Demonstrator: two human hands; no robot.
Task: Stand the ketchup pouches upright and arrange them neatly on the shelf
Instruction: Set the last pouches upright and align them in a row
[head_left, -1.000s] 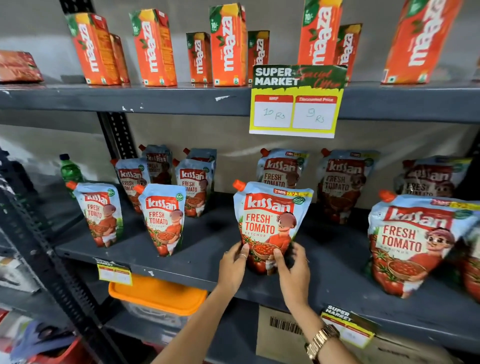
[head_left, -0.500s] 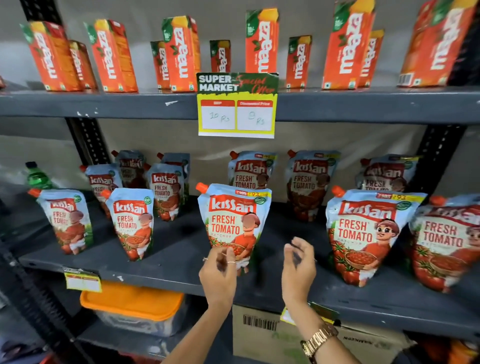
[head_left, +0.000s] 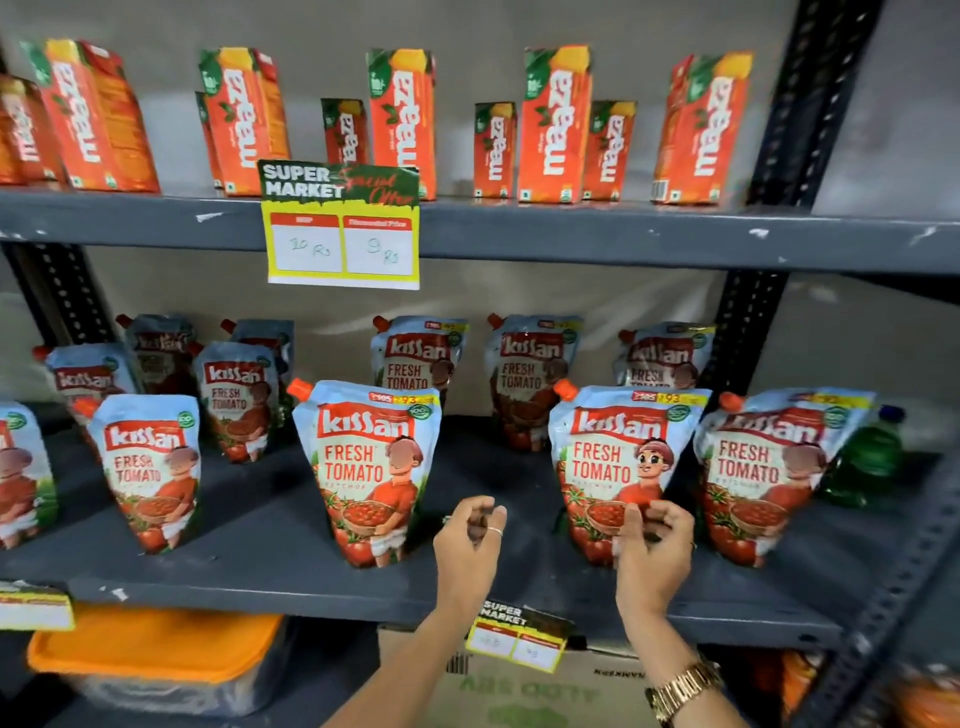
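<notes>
- The right hand (head_left: 652, 545) sits low in front of the second front pouch (head_left: 621, 467); its curled fingers (head_left: 670, 517) overlap the pouch's lower part, but whether this grip really pinches the pouch or only touches it, I cannot tell.
- The left hand (head_left: 467, 540) hovers over bare shelf (head_left: 270, 540) to the left of that pouch, fingers loosely curled, holding nothing.
- That pouch stands upright near the shelf's front edge, spout at its top left corner.
- To its left, past the left hand, the middle pouch (head_left: 371, 467) stands upright and apart from both hands.
- Just to its right a third front pouch (head_left: 763, 467) leans slightly, close beside it; a green bottle (head_left: 867, 462) stands further right.
- Behind it, more pouches line the back of the shelf, in shadow, seemingly upright.
- Handling, as I judge it: these are soft, filled pouches, fairly heavy for their size, with smooth film that may slip and a body that gives under a squeeze.
- Best taken by both side edges low down, near the wide base, so the base sets flat; gripping the top would probably let it sag or tip.
</notes>
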